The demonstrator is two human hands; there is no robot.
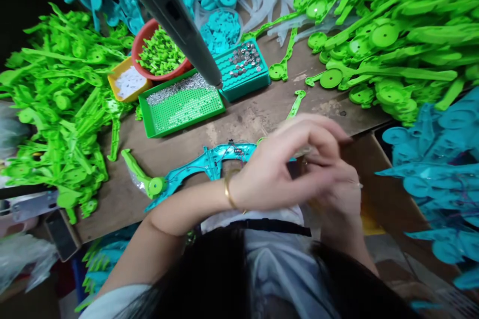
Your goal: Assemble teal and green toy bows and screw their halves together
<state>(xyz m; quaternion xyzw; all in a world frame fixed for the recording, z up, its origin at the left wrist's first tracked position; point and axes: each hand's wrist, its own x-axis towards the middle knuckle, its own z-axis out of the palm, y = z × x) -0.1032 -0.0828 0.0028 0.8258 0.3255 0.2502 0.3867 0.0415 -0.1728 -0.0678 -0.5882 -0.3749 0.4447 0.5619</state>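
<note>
Our left hand (pixel 270 174) crosses the right hand (pixel 342 194), both blurred — we cannot tell whether their fingers hold anything. The blue frame (pixel 200 164) lies on the tabletop (pixel 247 122), partly hidden by our left hand.

Bare strip of surface (pixel 250 122) runs betw. the trays & the blue part (pixel 183 169); a hand could pass low there, L to R, until the L hand (pixel 286 164) & R hand (pixel 339 187), overlapping, block it at the R end. Loose green strip (pixel 298 100) lies just beyond them. Dark rod (pixel 183 20) slants in from top ctr., tip by the meeting corners of the green tray (pixel 189 123) & teal box (pixel 247 89), so straight reach over there is obstructed. Red bowl (pixel 135 50) & yellow box (pixel 135 94) crowd behind. Green heap (pixel 63 94) walls off L; 2nd green heap (pixel 389 35), far R.
</note>
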